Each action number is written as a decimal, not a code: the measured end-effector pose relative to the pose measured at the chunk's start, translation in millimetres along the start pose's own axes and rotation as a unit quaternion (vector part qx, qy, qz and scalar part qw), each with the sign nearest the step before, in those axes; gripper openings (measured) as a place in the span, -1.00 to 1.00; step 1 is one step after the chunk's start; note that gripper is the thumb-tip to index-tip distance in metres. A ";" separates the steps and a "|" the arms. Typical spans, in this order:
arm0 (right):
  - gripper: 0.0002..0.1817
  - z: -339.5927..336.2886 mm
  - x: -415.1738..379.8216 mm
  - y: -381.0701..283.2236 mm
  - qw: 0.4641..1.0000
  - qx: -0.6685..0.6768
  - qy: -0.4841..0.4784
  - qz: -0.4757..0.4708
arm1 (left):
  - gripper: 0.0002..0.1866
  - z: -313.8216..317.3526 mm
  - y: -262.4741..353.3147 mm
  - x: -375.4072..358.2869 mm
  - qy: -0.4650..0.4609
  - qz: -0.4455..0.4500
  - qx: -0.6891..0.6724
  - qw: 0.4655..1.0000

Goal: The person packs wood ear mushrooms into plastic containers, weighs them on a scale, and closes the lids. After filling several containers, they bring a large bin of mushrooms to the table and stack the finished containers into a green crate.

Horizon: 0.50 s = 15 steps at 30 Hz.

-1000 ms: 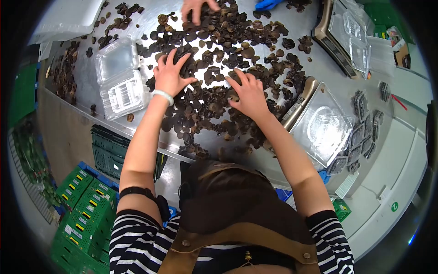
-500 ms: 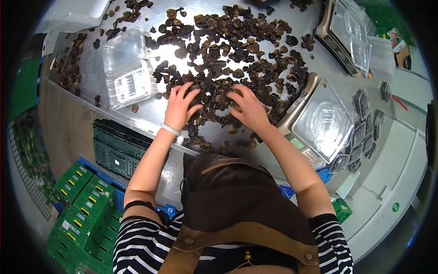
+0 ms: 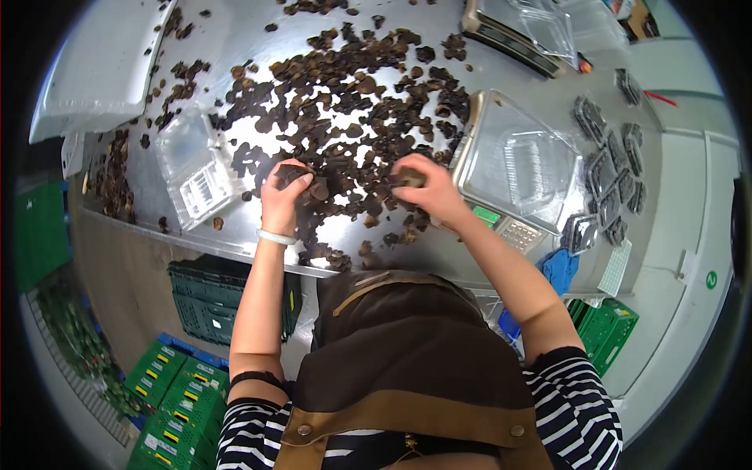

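Note:
Dark brown wood ear mushrooms (image 3: 337, 137) lie scattered in a loose heap over the steel table. My left hand (image 3: 280, 200), with a pale bangle at the wrist, is closed on a few mushrooms (image 3: 291, 171), its thumb pressed over them. To the right of the heap, my right hand (image 3: 435, 190) curls around a brownish mushroom (image 3: 410, 178) just above the table. An open clear clamshell box (image 3: 200, 168) rests left of my left hand. Close to my right hand stands a scale (image 3: 487, 215) with a lit green display, carrying another open clear clamshell (image 3: 525, 168).
Several filled clamshell packs (image 3: 603, 172) sit along the table's right side, near a blue cloth (image 3: 559, 270). A second scale (image 3: 513, 47) stands at the back right. A white foam box (image 3: 98, 70) occupies the back left. Green crates (image 3: 176, 399) are stacked on the floor at left.
Both hands have gone from spread fingers among the mushrooms to closed around some of them. My view has shifted, so the table's contents appear further left.

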State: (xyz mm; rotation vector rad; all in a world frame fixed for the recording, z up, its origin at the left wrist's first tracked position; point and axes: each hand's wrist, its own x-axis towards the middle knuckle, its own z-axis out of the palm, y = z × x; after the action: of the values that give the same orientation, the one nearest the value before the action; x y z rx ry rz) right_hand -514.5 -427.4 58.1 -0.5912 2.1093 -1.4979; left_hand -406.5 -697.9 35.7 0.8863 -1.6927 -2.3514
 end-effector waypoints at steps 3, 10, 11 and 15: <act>-0.69 -75.3 -38.3 -11.7 0.978 0.113 0.130 0.116 | -0.75 49.7 8.4 -4.1 -0.066 -0.054 -0.081 0.993; -0.55 -174.3 -80.1 63.9 0.924 -0.025 0.364 0.113 | -0.79 196.3 17.2 4.8 -0.226 -0.083 -0.070 0.968; -0.50 -176.6 -86.7 62.5 0.928 -0.149 0.334 0.076 | -0.78 219.9 16.9 5.6 -0.238 -0.082 -0.057 0.966; -0.45 -174.8 -112.4 53.4 0.924 -0.237 0.292 0.072 | -0.77 304.7 6.4 10.0 -0.289 -0.012 0.018 0.957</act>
State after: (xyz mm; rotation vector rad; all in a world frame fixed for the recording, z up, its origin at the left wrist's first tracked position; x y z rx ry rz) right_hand -535.9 -214.4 72.2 -0.1300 2.9428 -1.1707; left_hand -573.2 -451.0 100.7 0.2182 -1.9124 -2.7868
